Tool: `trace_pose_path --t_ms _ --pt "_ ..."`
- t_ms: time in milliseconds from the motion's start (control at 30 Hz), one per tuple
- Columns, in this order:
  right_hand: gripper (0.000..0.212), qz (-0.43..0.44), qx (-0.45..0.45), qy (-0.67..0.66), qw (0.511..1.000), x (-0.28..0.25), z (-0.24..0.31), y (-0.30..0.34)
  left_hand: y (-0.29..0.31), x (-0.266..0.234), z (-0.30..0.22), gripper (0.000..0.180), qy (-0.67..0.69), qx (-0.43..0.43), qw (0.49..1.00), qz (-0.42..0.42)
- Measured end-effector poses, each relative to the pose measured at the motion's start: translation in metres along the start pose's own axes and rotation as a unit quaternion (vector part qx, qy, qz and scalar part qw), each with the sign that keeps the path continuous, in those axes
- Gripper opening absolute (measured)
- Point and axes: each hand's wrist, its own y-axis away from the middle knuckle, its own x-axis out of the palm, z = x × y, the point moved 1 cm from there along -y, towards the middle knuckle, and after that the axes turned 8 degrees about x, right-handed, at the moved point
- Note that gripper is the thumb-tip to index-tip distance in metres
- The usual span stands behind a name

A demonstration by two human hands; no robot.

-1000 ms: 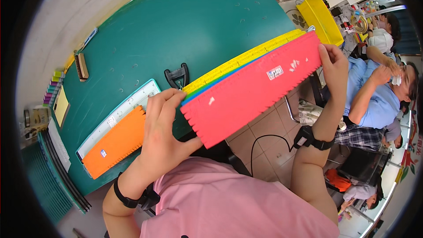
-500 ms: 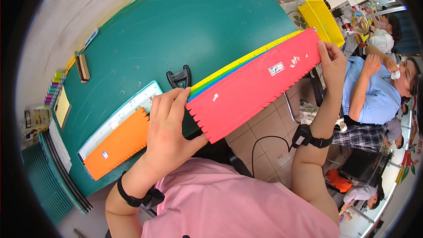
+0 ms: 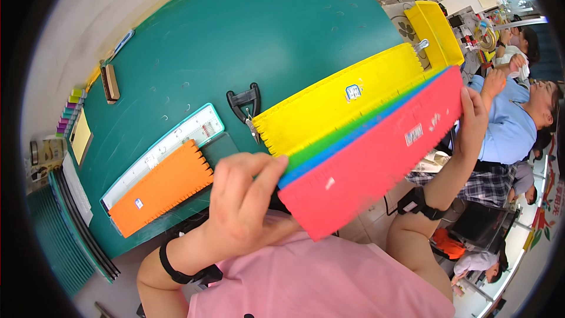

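Note:
Both my hands hold a fanned stack of long flat boards with notched edges. A red board (image 3: pixel 365 165) is on top, with strips of a blue board (image 3: pixel 306 166) and a green board (image 3: pixel 306 154) showing behind it. My left hand (image 3: pixel 241 197) pinches the stack's left end, fingers above and thumb below. Its right end is gripped by my right hand (image 3: pixel 472 115). Beyond the stack, a yellow notched board (image 3: pixel 347 91) lies on the green table (image 3: pixel 235 41), apart from my fingers. Black-handled pliers (image 3: pixel 244 103) rest against its left end.
An orange notched board (image 3: pixel 159 188) lies on a white tray-like piece (image 3: pixel 209 121) at the left. A yellow bin (image 3: pixel 438 32) stands at the far right. A wooden block (image 3: pixel 110 84) sits near the wall. Co-workers, one in a blue shirt (image 3: pixel 509 126), are at the right.
The red, blue and green boards have moved toward me and right, away from the yellow board, which now lies exposed on the table. Both hands moved with them.

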Motion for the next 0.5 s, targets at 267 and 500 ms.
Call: trace_pose_path --t_ms 267,500 --pt "0.022 -0.008 0.022 0.038 0.999 -0.025 -0.015 0.020 0.014 0.015 -0.006 0.078 0.038 -0.003 0.999 0.022" --pt "0.023 -0.012 0.022 0.037 0.999 -0.027 -0.014 0.024 0.015 0.017 -0.005 0.080 0.044 -0.004 0.999 0.033"
